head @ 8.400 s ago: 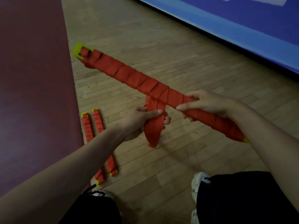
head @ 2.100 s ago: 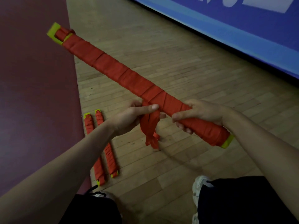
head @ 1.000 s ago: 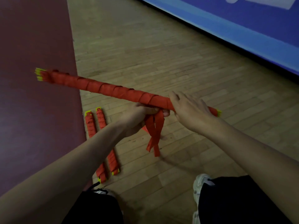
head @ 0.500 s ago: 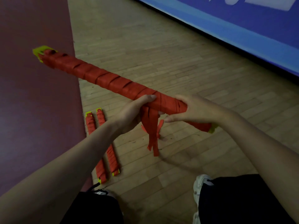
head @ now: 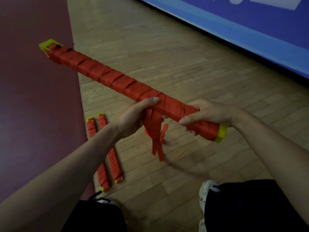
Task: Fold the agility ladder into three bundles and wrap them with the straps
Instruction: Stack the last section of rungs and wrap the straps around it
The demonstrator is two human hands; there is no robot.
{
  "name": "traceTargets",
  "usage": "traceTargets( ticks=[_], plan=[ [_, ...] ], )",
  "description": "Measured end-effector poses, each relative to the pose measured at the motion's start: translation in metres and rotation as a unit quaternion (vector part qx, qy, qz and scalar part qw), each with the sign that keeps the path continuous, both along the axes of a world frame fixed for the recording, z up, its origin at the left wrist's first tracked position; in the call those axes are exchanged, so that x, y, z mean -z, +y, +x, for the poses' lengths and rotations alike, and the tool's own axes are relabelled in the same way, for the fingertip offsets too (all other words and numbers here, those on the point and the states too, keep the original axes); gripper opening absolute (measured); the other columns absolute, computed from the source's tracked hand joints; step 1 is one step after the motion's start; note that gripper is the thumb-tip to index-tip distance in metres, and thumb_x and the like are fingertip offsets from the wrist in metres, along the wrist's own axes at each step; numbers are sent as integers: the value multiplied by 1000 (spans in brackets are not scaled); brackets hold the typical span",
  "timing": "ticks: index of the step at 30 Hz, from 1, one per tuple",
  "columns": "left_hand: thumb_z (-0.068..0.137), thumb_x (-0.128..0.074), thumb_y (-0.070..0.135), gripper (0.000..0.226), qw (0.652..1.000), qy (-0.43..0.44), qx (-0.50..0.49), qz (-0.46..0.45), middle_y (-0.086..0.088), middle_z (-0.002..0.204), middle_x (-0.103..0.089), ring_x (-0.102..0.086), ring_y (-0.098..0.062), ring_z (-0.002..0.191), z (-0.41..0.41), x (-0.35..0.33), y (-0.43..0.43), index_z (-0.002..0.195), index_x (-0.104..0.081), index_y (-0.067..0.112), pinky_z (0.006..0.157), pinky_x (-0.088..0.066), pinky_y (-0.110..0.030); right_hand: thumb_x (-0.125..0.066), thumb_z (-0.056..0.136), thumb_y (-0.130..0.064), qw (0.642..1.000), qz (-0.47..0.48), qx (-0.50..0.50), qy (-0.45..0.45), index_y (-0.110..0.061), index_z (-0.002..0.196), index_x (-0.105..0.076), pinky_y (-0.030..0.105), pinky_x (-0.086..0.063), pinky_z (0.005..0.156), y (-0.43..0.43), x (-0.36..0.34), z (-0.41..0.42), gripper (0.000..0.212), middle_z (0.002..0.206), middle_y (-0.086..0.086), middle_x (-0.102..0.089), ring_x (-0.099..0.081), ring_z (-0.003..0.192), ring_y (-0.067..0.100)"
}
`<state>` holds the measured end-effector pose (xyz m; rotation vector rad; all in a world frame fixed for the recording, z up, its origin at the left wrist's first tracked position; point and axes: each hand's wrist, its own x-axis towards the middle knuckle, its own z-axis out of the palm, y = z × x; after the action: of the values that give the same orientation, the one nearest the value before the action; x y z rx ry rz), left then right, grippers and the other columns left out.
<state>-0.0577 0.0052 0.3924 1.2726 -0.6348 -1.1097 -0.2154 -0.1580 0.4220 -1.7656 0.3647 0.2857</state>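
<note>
The agility ladder bundle [head: 120, 81] is up in the air, held in both hands over the wooden floor [head: 167, 56]. It is long and red, wrapped round and round with strap. It slants from far away on the left to close by on the right. A yellow tip [head: 47, 46] pokes out at the far end, and another yellow tip [head: 221, 135] at the near end.

The left hand [head: 133, 118] holds the bundle near its middle, with the thumb lying on top and the fingers curled under it. The right hand [head: 209, 114] is curled round the bundle too, just beside the near yellow tip. Between the two hands some loose strap ends [head: 155, 139] hang down from the bundle (they dangle in a little bunch).

Two more wrapped bundles [head: 115, 163] lie side by side on the floor, partly under the left arm, close to the edge of a dark red mat [head: 33, 97]. A blue board [head: 250, 30] runs along the far side of the floor. At the bottom are black shorts [head: 250, 206] and a white shoe [head: 207, 190].
</note>
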Motion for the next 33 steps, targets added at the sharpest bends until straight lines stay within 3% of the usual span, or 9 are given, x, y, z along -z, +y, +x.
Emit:
traceTargets(
  ticks=[3,8,13,16,20,23,28,33],
  plan=[
    [82,-57,30,34,1000,4,24,2,-11,89,-75,-72,-16,81,-3,-1,0,99,-68,3,81,-58,-30,-73,72,-23,1000,-17,12,-20,-8,97,-63,30,-55,58,-2,-1,-2,31,76,10,-66,-63,60,19],
    [85,-55,9,26,997,39,70,11,-9,98,-74,-72,-15,90,-2,5,0,106,-64,-4,76,-59,-26,-74,70,-23,997,-42,50,-41,-11,101,-64,27,-55,57,-5,0,-7,35,78,9,-68,-66,61,15],
    [91,-56,11,21,996,45,33,74,-15,88,-74,-73,-18,76,-6,11,-7,97,-65,-7,73,-60,-28,-75,78,-14,988,-91,99,-76,-8,100,-66,21,-52,51,-7,0,-4,26,80,11,-69,-66,60,15],
    [95,-54,12,21,994,56,13,90,-15,84,-74,-73,-18,74,-10,12,-9,92,-66,-6,78,-58,-34,-78,77,-23,974,-163,125,-91,-20,94,-67,21,-53,53,-10,3,-1,21,80,8,-73,-70,63,15],
    [96,-54,13,20,994,65,15,84,-14,87,-74,-73,-19,78,-19,10,-14,91,-66,-2,70,-61,-31,-75,76,-48,910,-391,128,-56,-26,99,-62,31,-52,73,-13,13,4,35,70,-4,-68,-68,75,14],
    [97,-52,14,21,996,62,6,60,-13,88,-74,-73,-19,82,-24,9,-19,93,-66,-1,66,-59,-27,-65,79,-57,842,-525,122,-36,-33,104,-51,35,-42,78,-6,18,8,37,86,-9,-63,-62,92,21],
    [98,-49,10,23,998,45,-24,29,-10,79,-74,-72,-15,73,-26,6,-20,90,-66,-3,66,-59,-25,-53,93,-42,757,-649,75,-32,-25,130,-35,35,-33,74,15,26,19,45,114,3,-64,-61,107,30],
    [98,-47,9,22,1000,15,-25,13,-9,82,-74,-72,-15,76,-23,3,-13,96,-66,-2,67,-59,-26,-53,94,-30,716,-693,77,-39,-20,136,-33,35,-32,68,27,32,23,48,121,4,-57,-56,111,28]
  ],
)
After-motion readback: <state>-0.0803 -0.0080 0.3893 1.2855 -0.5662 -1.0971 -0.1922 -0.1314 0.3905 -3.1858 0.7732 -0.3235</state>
